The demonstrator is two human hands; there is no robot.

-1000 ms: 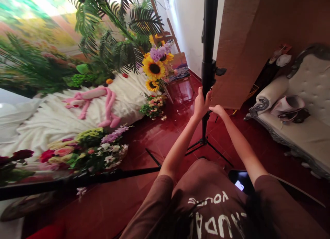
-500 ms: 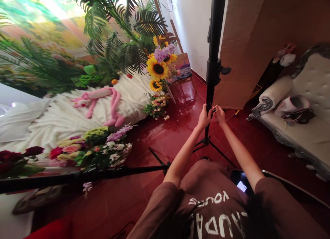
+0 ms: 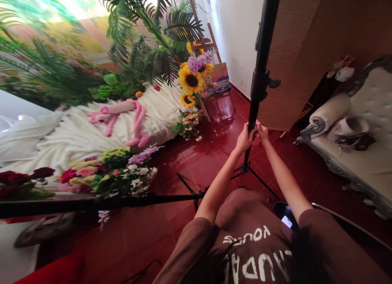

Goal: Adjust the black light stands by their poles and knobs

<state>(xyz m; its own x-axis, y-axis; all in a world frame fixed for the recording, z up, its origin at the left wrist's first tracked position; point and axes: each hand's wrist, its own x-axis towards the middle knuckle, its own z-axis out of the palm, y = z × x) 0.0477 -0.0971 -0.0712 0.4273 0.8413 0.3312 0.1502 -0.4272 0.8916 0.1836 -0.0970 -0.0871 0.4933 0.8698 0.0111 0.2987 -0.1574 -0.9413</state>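
Observation:
A black light stand point(image 3: 260, 67) rises in front of me, its spread legs on the floor. Low on its pole, my left hand point(image 3: 244, 139) is closed around the tube from the left. My right hand point(image 3: 262, 133) sits just across the pole, thumb and fingers pinched on a small dark knob that the fingers mostly cover. Higher up, the pole carries a collar with a clamp knob point(image 3: 275, 83), which neither hand touches.
Another black pole point(image 3: 122, 201) crosses low on my left. Artificial flowers point(image 3: 113, 171) edge a white draped bed point(image 3: 73, 130) with a pink plush toy point(image 3: 136, 122). Sunflowers point(image 3: 191, 80) stand near an easel point(image 3: 211, 43). A brown board point(image 3: 281, 71) and a cream sofa point(image 3: 370, 108) are on the right.
The view has shifted slightly, so the room's things sit a little further right. Both hands stay at the same part of the stand; the right fingers now cover more of the small knob.

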